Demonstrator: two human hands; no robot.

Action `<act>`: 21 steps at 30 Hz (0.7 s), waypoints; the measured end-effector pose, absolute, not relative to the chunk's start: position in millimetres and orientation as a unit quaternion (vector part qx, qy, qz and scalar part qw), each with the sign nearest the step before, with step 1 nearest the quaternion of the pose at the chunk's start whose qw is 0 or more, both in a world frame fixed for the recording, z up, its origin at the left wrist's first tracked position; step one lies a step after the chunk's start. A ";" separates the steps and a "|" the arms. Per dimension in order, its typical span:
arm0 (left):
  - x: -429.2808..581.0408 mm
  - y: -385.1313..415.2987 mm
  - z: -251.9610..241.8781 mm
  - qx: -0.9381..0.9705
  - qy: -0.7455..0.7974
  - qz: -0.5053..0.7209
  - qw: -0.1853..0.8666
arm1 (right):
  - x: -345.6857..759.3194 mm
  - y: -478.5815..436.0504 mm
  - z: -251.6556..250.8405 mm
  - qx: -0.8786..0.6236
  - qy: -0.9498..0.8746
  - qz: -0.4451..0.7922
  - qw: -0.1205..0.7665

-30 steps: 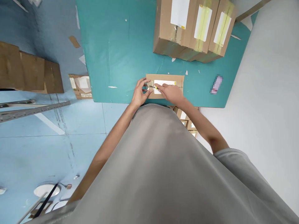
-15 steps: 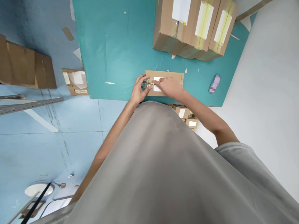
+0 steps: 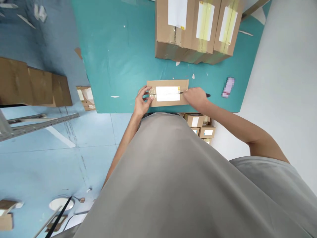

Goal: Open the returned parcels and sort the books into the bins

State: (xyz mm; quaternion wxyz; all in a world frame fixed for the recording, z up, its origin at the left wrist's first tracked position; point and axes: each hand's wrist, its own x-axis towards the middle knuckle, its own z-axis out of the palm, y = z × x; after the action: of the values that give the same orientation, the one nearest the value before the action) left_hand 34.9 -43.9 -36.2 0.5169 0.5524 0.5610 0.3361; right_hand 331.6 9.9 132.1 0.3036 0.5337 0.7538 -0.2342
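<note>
A small flat cardboard box (image 3: 168, 103) lies near the front edge of the teal table, with a white label (image 3: 168, 94) on its top and clear tape at its left end. A thin dark line runs lengthwise through the label. My left hand (image 3: 142, 101) grips the box's left end, thumb and fingers over the taped part. At the opposite end, my right hand (image 3: 196, 98) is closed around a utility knife (image 3: 208, 95). Its dark rear end sticks out behind the hand, and its thin tip meets the box at the label's right side. Most of the knife is hidden.
Three taped cardboard boxes (image 3: 193, 49) stand side by side at the back of the teal table (image 3: 111, 66). A blurred pinkish object (image 3: 228, 87) lies at the right. Paper scraps dot the surface. Labelled boxes (image 3: 194, 120) sit below the front edge, and larger cartons (image 3: 37, 82) stand left.
My right hand has slid right along the box with the knife, from the label's left part to beyond its right edge. A line now crosses the label. My left hand stays at the left end.
</note>
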 end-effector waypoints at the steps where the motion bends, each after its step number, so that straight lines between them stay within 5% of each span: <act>1: 35.5 -44.4 -35.6 0.548 0.564 0.338 0.517 | 346.8 8.6 133.6 0.547 0.746 -0.237 0.297; 8: 33.1 -50.8 -40.6 0.506 0.601 0.352 0.509 | 416.3 5.6 144.9 0.551 0.746 -0.270 0.259; 15: 14.9 -58.1 -39.5 0.485 0.623 0.370 0.490 | 440.8 -20.9 63.6 0.701 0.548 -0.456 -0.029; 21: -7.3 -60.5 -47.1 0.451 0.650 0.376 0.483 | 374.5 -40.8 4.3 0.704 0.303 -0.625 -0.149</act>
State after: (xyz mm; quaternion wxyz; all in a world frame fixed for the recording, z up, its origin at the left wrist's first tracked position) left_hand -7.3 -60.5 -47.1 0.4828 0.4511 0.6496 0.3760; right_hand 374.5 -40.8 4.3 -0.1488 0.7038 0.3033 -0.6249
